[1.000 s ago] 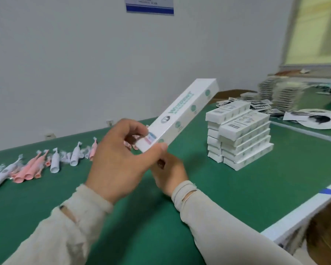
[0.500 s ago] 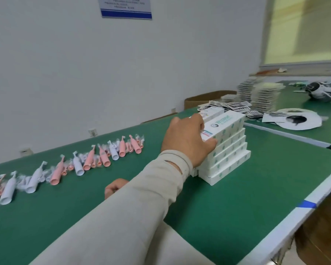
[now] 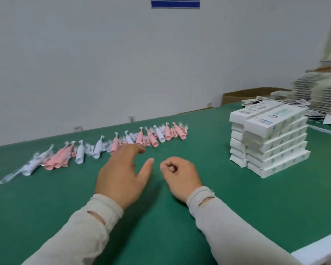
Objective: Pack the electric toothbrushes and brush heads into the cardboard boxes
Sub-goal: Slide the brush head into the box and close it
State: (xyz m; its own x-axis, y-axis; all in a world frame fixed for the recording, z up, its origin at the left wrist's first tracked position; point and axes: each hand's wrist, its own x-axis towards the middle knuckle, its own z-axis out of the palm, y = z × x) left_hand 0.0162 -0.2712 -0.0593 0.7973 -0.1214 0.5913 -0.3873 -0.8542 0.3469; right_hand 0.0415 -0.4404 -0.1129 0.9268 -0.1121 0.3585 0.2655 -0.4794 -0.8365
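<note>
Change: a second ago we held a white box in both hands; half a second ago our right hand set it on the stack. Now both hands are back over the mat, holding nothing — one more box done, next brush due.
Toothbrushes (image 3: 96,152): pink and white, in clear wrap, strung in a row from 9 o'clock to 12 o'clock of our hands; small wrapped brush heads (image 3: 161,130) appear to lie among them, too blurred to count.
Left hand (image 3: 120,175): spread wide, fingers straight, tips just short of the row at 12 o'clock.
Right hand (image 3: 180,176): loosely curled, gripping nothing, hanging over the mat.
Green mat (image 3: 208,169): bare stretch between hands and stack — room to work.
Box stack (image 3: 269,138): at 2 o'clock, two columns, well apart from our hands; the top boxes sit slightly skewed.
Flat cartons (image 3: 321,92): piled beyond the stack, by a brown carton.
Table edge (image 3: 317,247): white lip at 4 o'clock, near our right sleeve.
</note>
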